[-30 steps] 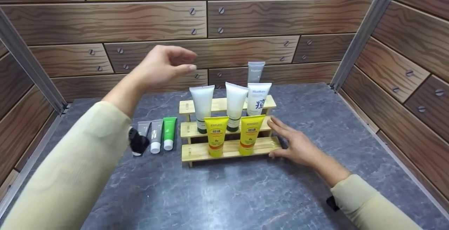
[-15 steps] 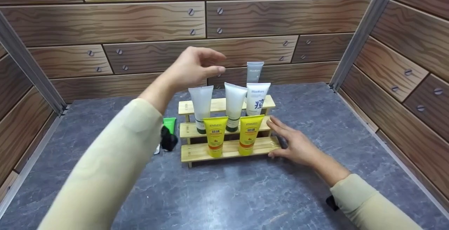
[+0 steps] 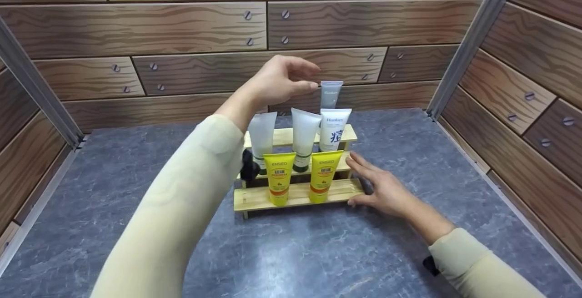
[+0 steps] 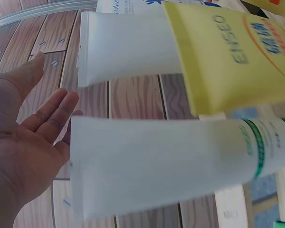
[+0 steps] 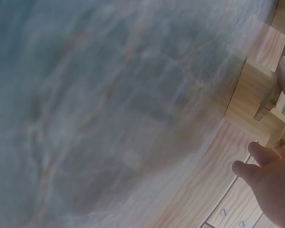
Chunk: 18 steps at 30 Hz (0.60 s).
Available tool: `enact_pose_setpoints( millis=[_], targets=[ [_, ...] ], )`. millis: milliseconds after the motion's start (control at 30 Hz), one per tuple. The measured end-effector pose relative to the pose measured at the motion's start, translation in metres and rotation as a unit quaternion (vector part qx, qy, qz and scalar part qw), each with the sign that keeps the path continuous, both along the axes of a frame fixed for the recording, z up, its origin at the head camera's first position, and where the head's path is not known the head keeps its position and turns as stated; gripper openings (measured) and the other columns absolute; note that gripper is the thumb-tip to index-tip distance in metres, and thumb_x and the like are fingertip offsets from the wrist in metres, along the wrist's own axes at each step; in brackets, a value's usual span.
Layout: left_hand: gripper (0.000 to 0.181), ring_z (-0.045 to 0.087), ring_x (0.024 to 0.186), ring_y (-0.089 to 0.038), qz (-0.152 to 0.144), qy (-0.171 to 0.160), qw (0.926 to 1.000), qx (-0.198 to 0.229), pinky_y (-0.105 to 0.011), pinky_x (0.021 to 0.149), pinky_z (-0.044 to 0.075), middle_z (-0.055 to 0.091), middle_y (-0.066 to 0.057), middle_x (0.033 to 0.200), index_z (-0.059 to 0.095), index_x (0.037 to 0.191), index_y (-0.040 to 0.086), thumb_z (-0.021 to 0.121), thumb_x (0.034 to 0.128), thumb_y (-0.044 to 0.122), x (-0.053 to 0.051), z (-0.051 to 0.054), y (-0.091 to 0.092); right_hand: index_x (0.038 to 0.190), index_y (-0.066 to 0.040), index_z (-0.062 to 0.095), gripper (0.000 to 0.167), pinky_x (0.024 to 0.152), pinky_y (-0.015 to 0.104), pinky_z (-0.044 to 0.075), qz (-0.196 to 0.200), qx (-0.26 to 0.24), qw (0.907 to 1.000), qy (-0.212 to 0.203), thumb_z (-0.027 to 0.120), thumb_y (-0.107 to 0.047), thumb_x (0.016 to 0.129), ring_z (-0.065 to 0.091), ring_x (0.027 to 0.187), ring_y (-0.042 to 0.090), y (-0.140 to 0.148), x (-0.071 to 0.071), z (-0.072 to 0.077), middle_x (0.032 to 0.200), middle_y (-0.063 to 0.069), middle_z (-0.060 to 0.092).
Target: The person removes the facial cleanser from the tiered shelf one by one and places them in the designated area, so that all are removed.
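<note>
Left hand (image 3: 287,79) shifted rightward | fingers (image 3: 303,65) apart, empty | right fingers (image 3: 362,165) spread against rack (image 3: 300,192)

My left grip (image 3: 283,80), twelve o'clock: raised, fingers loosely bent. My right grip (image 3: 383,189), four o'clock: lower, thumb spread.

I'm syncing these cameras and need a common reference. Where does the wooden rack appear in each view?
Head: the wooden rack stands just below centre, beside the right hand.
Left wrist: parts of the wooden rack show at lower right, beyond the nearest white tube.
Right wrist: the wooden rack is partly visible at the right edge.
Shared landmark: the wood-patterned wall with screw heads.
</note>
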<state>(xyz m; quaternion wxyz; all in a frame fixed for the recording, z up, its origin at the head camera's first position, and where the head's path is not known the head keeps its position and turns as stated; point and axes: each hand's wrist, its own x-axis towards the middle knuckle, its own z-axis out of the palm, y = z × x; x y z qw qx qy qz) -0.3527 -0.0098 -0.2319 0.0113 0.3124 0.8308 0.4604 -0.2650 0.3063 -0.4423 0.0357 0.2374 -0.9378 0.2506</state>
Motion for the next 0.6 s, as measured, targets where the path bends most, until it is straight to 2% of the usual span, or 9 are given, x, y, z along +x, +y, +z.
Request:
enact_pose_setpoints(
  millis=[300,433,600],
  targets=[
    [0.039,0.064,0.120,-0.016,-0.029,-0.016,0.9988,-0.036,-0.028,0.097,0.055,0.068,-0.003,0.137,0.069,0.141,0.014,0.074,0.1025,0.018,-0.009,-0.003,0.029,0.167,-0.020,0.034,0.103,0.119,0.064,0.031,-0.005,0.006,0.9999,-0.007,0.091,-0.039,0.082,0.035,0.152,0.043,0.001,0.003,0.002,0.175,0.001,0.018],
    [0.037,0.064,0.118,-0.017,-0.038,-0.014,0.9983,-0.041,-0.030,0.095,0.056,0.068,-0.002,0.137,0.071,0.139,0.014,0.074,0.1025,0.018,-0.011,-0.006,0.034,0.166,-0.019,0.037,0.102,0.119,0.063,0.031,0.000,0.001,1.0000,-0.001,0.091,-0.040,0.082,0.036,0.151,0.043,0.000,0.002,0.001,0.175,0.004,0.021],
    [0.038,0.062,0.119,-0.018,-0.030,-0.025,0.9979,-0.052,-0.032,0.097,0.055,0.067,-0.001,0.139,0.071,0.140,0.015,0.074,0.1027,0.020,-0.013,-0.009,0.035,0.166,-0.018,0.037,0.102,0.119,0.063,0.032,0.004,-0.002,1.0000,0.002,0.091,-0.040,0.082,0.037,0.151,0.044,0.000,0.000,0.000,0.174,0.007,0.022]
  ],
)
